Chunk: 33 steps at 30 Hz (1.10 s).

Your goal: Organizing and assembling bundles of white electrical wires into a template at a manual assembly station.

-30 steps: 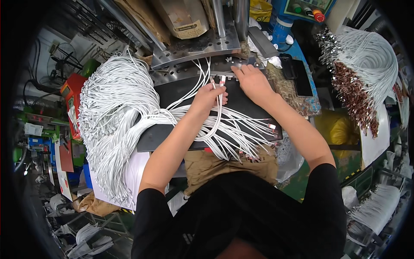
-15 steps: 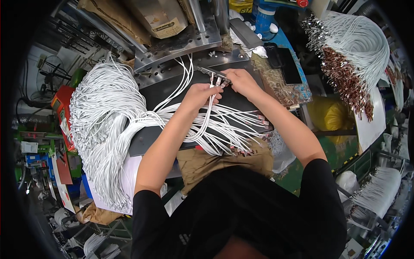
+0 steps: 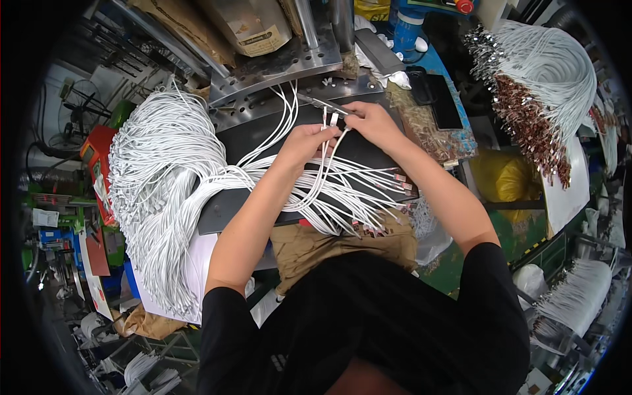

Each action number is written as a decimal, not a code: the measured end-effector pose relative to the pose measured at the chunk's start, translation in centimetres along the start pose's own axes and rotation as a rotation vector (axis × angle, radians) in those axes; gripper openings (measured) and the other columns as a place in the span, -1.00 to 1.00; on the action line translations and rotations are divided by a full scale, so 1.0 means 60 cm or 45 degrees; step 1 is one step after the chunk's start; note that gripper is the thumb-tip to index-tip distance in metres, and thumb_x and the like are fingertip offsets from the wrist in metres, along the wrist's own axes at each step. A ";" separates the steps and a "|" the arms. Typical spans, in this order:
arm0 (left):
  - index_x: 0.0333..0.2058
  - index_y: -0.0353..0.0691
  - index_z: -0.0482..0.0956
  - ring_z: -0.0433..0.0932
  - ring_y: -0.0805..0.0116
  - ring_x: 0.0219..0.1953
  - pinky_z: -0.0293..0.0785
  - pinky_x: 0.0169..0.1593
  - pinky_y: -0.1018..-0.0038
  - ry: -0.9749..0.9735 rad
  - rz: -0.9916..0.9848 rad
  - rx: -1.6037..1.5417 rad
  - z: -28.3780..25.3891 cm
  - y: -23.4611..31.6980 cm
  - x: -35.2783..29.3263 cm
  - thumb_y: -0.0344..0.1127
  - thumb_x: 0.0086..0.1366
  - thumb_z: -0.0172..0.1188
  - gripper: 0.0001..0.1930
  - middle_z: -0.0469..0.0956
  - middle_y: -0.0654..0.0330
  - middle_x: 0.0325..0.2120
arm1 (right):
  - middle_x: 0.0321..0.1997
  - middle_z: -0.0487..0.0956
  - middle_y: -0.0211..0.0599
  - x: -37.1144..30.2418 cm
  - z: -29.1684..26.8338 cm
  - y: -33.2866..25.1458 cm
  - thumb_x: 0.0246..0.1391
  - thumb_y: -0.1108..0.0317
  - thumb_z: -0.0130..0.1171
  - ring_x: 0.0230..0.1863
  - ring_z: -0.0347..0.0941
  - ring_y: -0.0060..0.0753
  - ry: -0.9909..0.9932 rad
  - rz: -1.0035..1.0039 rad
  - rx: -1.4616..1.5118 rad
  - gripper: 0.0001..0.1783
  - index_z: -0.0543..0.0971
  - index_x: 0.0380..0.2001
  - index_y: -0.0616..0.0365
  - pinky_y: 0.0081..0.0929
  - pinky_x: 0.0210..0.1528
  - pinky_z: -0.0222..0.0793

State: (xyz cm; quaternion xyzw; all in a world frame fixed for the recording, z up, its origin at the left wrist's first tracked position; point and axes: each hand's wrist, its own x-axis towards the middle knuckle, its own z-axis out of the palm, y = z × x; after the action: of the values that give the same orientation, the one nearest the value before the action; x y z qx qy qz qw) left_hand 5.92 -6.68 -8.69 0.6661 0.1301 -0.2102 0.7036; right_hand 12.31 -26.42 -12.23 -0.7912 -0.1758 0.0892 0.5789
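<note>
My left hand (image 3: 305,141) pinches a few white cables (image 3: 323,162) near their connector ends, which stick up past the thumb. Facing it, my right hand (image 3: 372,125) is closed around a slim grey metal tool (image 3: 320,102) whose exact kind I cannot make out. One white cable curves up to the right fingertips, which hide its end. Below both hands, many loose white cables (image 3: 342,187) fan out to the right over a black work surface (image 3: 220,217). They run from a large cable bundle (image 3: 164,148) heaped at the left.
A perforated metal plate (image 3: 243,113) and a metal press frame (image 3: 280,71) stand at the far side. On the right are a worn board (image 3: 411,115), a dark phone-like slab (image 3: 446,102) and a hanging cable coil (image 3: 550,62). Brown cloth (image 3: 342,245) covers my lap.
My right hand and the metal tool have shifted slightly at the cable ends. One cable now bends away from the others toward my right fingertips. My left hand keeps its hold.
</note>
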 end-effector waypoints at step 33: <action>-0.30 -0.23 0.72 0.41 0.65 -0.55 0.24 -0.45 0.65 -0.175 -0.027 0.243 -0.035 -0.012 0.009 -0.17 0.31 0.30 -0.77 0.54 0.41 -0.57 | -0.23 0.69 -0.31 -0.017 -0.061 -0.026 0.06 0.23 0.44 -0.26 0.56 -0.58 -0.257 0.242 0.161 -0.56 0.62 -0.07 0.28 -0.57 -0.18 0.47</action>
State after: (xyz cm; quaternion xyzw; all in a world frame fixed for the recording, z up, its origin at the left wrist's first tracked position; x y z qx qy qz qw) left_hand 6.24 -4.69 -9.74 0.7127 0.0681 -0.2743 0.6421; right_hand 12.35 -29.62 -9.64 -0.7532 -0.1516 0.2336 0.5959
